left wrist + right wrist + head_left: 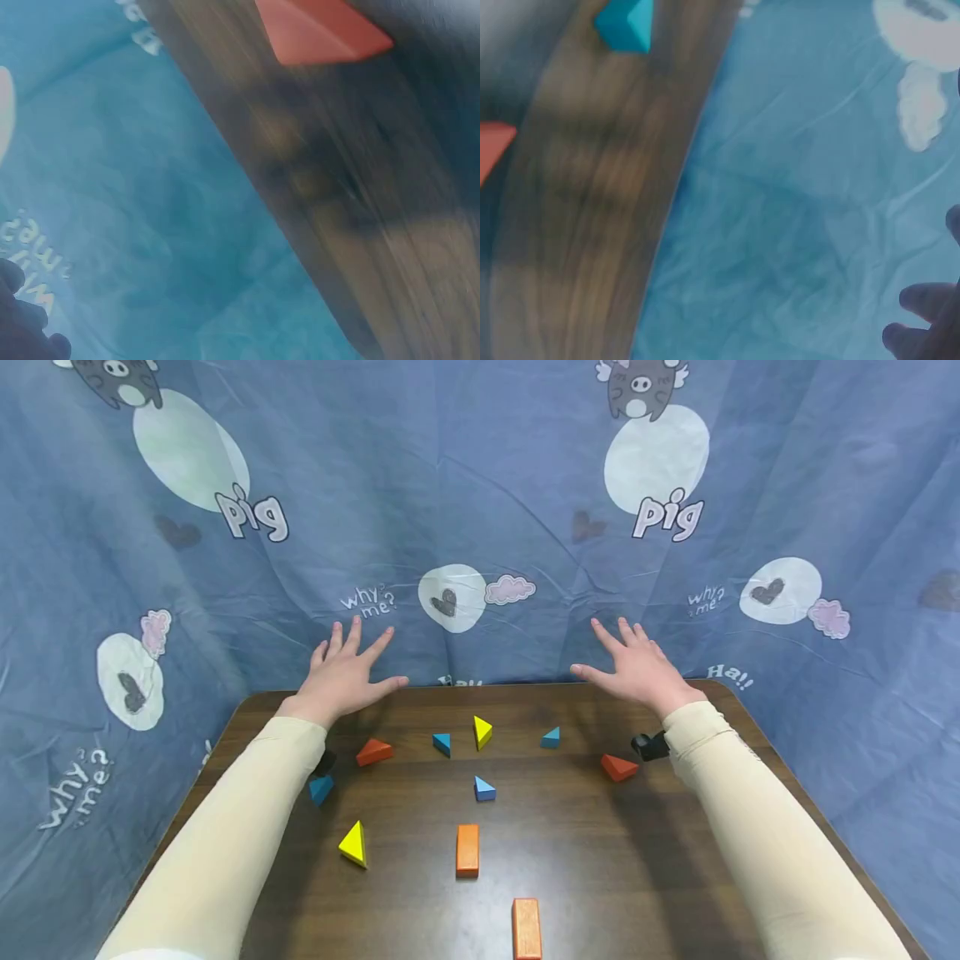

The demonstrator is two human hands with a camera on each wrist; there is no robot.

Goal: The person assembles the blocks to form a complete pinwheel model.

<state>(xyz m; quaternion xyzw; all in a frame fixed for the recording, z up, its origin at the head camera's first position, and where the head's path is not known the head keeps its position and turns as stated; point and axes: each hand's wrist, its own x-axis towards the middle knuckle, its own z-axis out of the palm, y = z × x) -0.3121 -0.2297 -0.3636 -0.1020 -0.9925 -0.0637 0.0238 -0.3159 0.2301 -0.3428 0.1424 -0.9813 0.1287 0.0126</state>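
Note:
My left hand (341, 677) is held out over the far left of the table, fingers spread and nothing in it. The nearest block to it is a red triangular block (374, 752), which also shows at the top of the left wrist view. Over the far right, my right hand (636, 670) has its fingers spread too and holds nothing. Below it lie another red triangular block (619, 767) and a blue triangular block (551, 738). In the right wrist view, fingertips (922, 301) appear at the lower right edge.
Mid-table lie a yellow triangular block (482, 732), blue triangular blocks (484, 789) and an orange rectangular block (467, 851). A second orange block (527, 928) is nearer. Another yellow triangle (354, 844) lies left. A blue printed curtain (480, 510) hangs behind the wooden table (570, 860).

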